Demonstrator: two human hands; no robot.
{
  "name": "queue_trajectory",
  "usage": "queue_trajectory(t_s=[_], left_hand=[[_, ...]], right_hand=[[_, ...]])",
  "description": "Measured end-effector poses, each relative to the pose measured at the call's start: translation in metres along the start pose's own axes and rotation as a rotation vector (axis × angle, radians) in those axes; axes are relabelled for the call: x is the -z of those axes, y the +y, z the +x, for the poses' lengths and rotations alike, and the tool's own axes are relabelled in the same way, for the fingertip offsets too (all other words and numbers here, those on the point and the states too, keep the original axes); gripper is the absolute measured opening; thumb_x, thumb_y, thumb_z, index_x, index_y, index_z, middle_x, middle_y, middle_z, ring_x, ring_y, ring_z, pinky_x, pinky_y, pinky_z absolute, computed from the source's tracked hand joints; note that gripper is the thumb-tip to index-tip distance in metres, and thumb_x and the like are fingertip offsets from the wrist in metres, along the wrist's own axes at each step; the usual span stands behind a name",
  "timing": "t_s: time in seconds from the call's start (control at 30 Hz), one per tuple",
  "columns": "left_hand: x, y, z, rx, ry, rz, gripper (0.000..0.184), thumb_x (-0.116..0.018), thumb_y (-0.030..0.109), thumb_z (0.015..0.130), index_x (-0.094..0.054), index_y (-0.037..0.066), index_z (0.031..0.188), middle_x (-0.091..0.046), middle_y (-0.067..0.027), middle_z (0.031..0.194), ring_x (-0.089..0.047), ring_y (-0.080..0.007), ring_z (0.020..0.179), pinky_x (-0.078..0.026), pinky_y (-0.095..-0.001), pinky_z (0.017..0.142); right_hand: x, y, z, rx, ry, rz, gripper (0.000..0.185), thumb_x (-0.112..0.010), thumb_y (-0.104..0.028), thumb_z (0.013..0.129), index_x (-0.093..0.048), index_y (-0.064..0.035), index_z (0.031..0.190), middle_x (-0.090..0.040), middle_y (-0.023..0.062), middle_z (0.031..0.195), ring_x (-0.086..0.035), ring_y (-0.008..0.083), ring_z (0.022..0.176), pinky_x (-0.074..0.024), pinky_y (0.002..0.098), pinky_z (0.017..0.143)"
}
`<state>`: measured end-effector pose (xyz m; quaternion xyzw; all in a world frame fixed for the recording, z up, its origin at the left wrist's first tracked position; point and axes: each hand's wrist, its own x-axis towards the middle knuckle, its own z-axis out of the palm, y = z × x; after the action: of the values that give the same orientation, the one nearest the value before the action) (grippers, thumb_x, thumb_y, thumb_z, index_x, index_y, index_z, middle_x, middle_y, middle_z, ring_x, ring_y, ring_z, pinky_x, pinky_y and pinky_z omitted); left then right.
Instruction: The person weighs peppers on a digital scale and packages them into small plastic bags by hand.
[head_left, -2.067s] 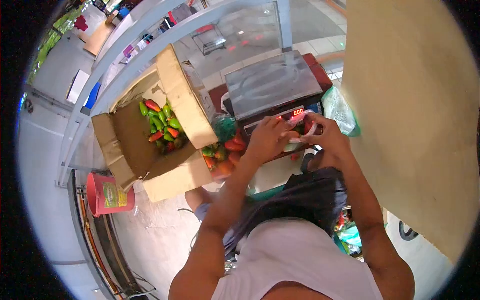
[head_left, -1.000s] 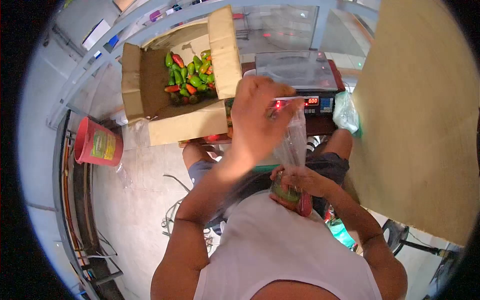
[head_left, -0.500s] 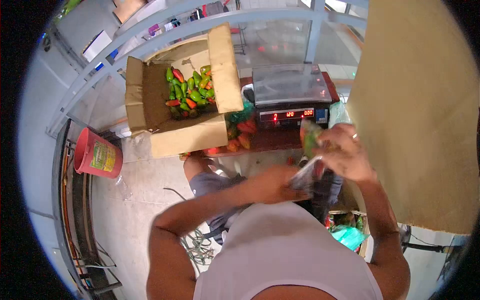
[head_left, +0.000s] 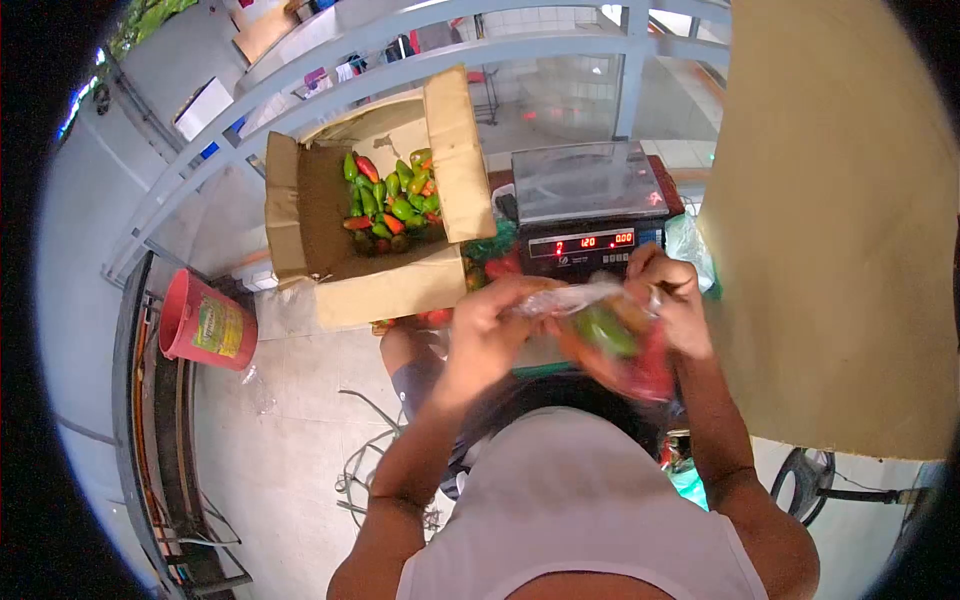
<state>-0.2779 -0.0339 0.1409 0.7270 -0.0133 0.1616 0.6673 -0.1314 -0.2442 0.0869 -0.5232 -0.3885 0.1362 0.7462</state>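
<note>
A clear plastic bag [head_left: 622, 352] with green and red peppers in it hangs between my two hands, smeared by motion. My left hand [head_left: 488, 328] is closed on the bag's gathered upper edge. At the other side of the opening, the fingers of my right hand [head_left: 672, 298] pinch the plastic. Just beyond stands a digital scale [head_left: 585, 188] with a bare metal pan and lit red digits. Left of the scale, an open cardboard box [head_left: 390, 290] holds loose green and red peppers [head_left: 398, 205].
A red bucket [head_left: 208, 325] stands on the floor at the left. A large cardboard sheet [head_left: 835, 230] rises along the right. Blue-grey railings [head_left: 440, 68] cross behind the scale. Loose cord [head_left: 365, 465] lies on the floor by my left arm, and teal plastic [head_left: 688, 485] sits near my right elbow.
My left hand has moved up and forward from near my chest. The bag of peppers now hangs stretched between both hands, and my right hand has turned.
</note>
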Motion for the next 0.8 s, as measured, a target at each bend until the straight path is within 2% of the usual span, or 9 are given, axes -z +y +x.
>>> queue_trajectory(t_s=[0.1,0.2,0.3,0.37,0.47,0.53,0.6,0.7,0.8], left_hand=[[-0.023,0.007,-0.012,-0.471,0.035,0.205,0.032,-0.051,-0.018,0.072,-0.074,0.001,0.086,-0.073,-0.0135,0.087,-0.069,-0.0238,0.081,-0.054,-0.0359,0.077],[-0.050,-0.021,-0.043,-0.033,-0.153,-0.291,0.032,-0.050,-0.017,0.075,-0.074,0.001,0.086,-0.073,-0.0117,0.091,-0.068,-0.0237,0.090,-0.053,-0.0359,0.085],[-0.041,-0.050,-0.039,0.489,0.318,-0.884,0.028,-0.050,-0.016,0.078,-0.072,-0.001,0.087,-0.070,-0.0139,0.095,-0.067,-0.0243,0.091,-0.054,-0.0359,0.084],[-0.009,-0.055,-0.016,0.145,0.212,-0.801,0.027,-0.050,-0.014,0.080,-0.072,-0.001,0.090,-0.070,-0.0134,0.097,-0.067,-0.0204,0.086,-0.054,-0.0327,0.079],[0.002,-0.025,-0.006,-0.108,0.161,-0.408,0.026,-0.051,-0.013,0.078,-0.071,-0.001,0.089,-0.070,-0.0128,0.095,-0.066,-0.0182,0.084,-0.053,-0.0301,0.076],[-0.009,-0.022,-0.005,-0.258,0.088,-0.276,0.028,-0.049,-0.014,0.074,-0.071,-0.001,0.084,-0.069,-0.0123,0.092,-0.065,-0.0192,0.085,-0.052,-0.0297,0.075],[-0.028,-0.020,-0.018,-0.236,-0.045,-0.307,0.030,-0.046,-0.016,0.073,-0.071,-0.001,0.083,-0.069,-0.0140,0.093,-0.065,-0.0208,0.088,-0.052,-0.0318,0.077],[-0.037,-0.042,-0.025,-0.004,0.035,-0.805,0.017,-0.058,-0.010,0.076,-0.071,-0.001,0.083,-0.069,-0.0158,0.102,-0.066,-0.0226,0.089,-0.053,-0.0333,0.077],[-0.034,-0.037,-0.023,0.141,0.126,-0.953,0.011,-0.063,-0.007,0.077,-0.070,-0.003,0.084,-0.068,-0.0161,0.103,-0.066,-0.0223,0.086,-0.054,-0.0320,0.075]], right_hand=[[-0.036,0.020,0.014,0.219,0.391,-0.252,0.018,-0.073,-0.017,0.083,-0.064,-0.0019,0.078,-0.058,0.0066,0.098,-0.055,0.0148,0.089,-0.0449,0.0261,0.076],[-0.054,0.005,0.017,0.126,0.404,0.457,0.019,-0.074,-0.016,0.083,-0.062,-0.0038,0.074,-0.058,0.0068,0.096,-0.054,0.0149,0.089,-0.0452,0.0268,0.076],[-0.045,-0.013,0.012,0.044,0.043,0.591,0.020,-0.073,-0.016,0.084,-0.061,-0.0040,0.073,-0.059,0.0075,0.087,-0.054,0.0151,0.081,-0.0458,0.0287,0.073],[-0.024,-0.011,0.014,-0.032,-0.178,0.380,0.020,-0.077,-0.015,0.082,-0.063,-0.0024,0.075,-0.060,0.0068,0.087,-0.057,0.0146,0.079,-0.0464,0.0294,0.071],[-0.015,-0.007,0.010,-0.018,0.036,-0.178,0.016,-0.079,-0.007,0.080,-0.064,-0.0019,0.078,-0.061,0.0057,0.092,-0.058,0.0142,0.082,-0.0479,0.0301,0.074],[-0.034,0.002,0.013,0.071,0.211,-0.072,0.014,-0.077,0.001,0.078,-0.065,-0.0028,0.084,-0.061,0.0046,0.097,-0.060,0.0146,0.091,-0.0499,0.0309,0.082],[-0.041,0.012,0.020,0.190,0.251,0.196,0.014,-0.078,-0.006,0.081,-0.064,-0.0051,0.082,-0.060,0.0043,0.100,-0.060,0.0159,0.095,-0.0501,0.0332,0.083],[-0.054,-0.014,0.021,-0.068,0.159,0.607,0.016,-0.077,-0.017,0.084,-0.064,-0.0083,0.081,-0.061,0.0042,0.101,-0.060,0.0183,0.098,-0.0494,0.0350,0.085],[-0.047,-0.001,0.020,0.052,-0.159,0.929,0.018,-0.078,-0.022,0.083,-0.066,-0.0087,0.086,-0.062,0.0048,0.102,-0.060,0.0210,0.100,-0.0485,0.0371,0.088]])
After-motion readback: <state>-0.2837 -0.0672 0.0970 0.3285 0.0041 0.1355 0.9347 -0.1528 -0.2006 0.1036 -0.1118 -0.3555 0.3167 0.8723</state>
